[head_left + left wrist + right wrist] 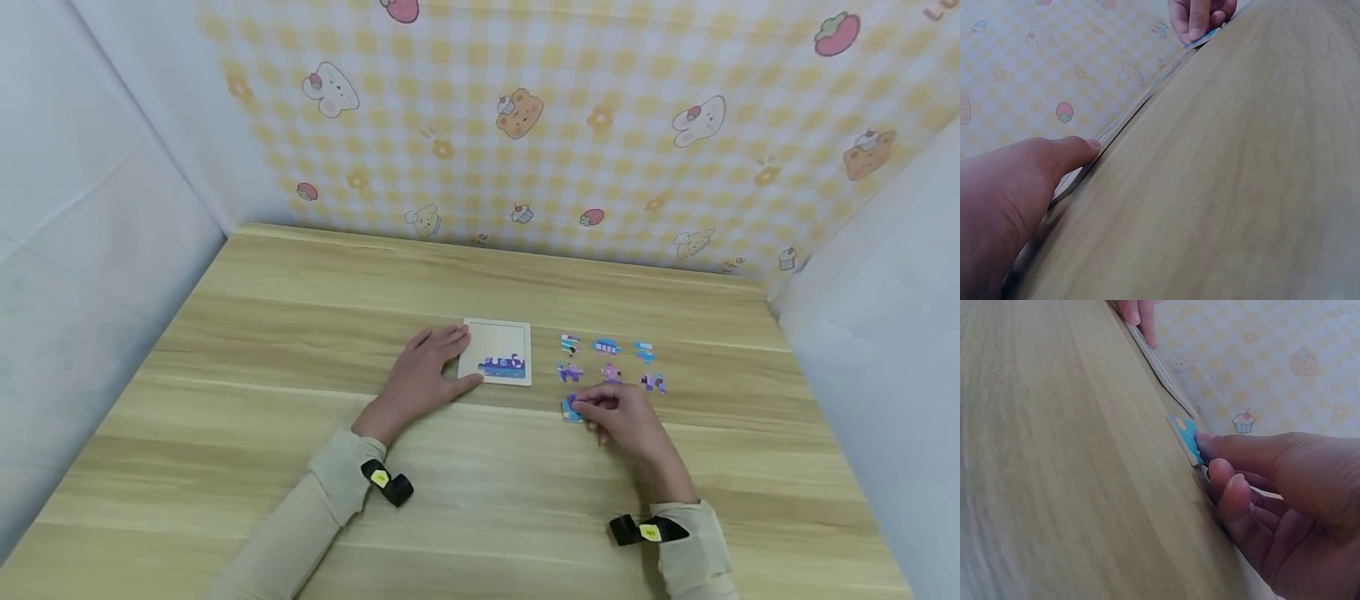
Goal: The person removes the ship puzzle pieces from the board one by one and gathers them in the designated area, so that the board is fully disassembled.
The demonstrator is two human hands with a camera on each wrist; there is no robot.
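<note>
A square puzzle board (491, 343) with a pale rim lies mid-table, with joined purple and blue pieces (504, 367) in its lower right part. My left hand (420, 379) rests at the board's left side, thumb and fingers spread along the rim. In the left wrist view the thumb (1072, 153) touches the board's edge. Right of the board, my right hand (622, 417) pinches a blue puzzle piece (570, 410) with orange and purple on it. The right wrist view shows this piece (1184, 439) slightly tilted at the table, the thumb on top; its underside is hidden.
Several loose puzzle pieces (606, 346) lie in two rows just beyond my right hand, among them a purple one (570, 372) and a pink one (611, 372). A yellow checked cloth (555, 167) hangs behind the wooden table (465, 500), with white cloth at both sides.
</note>
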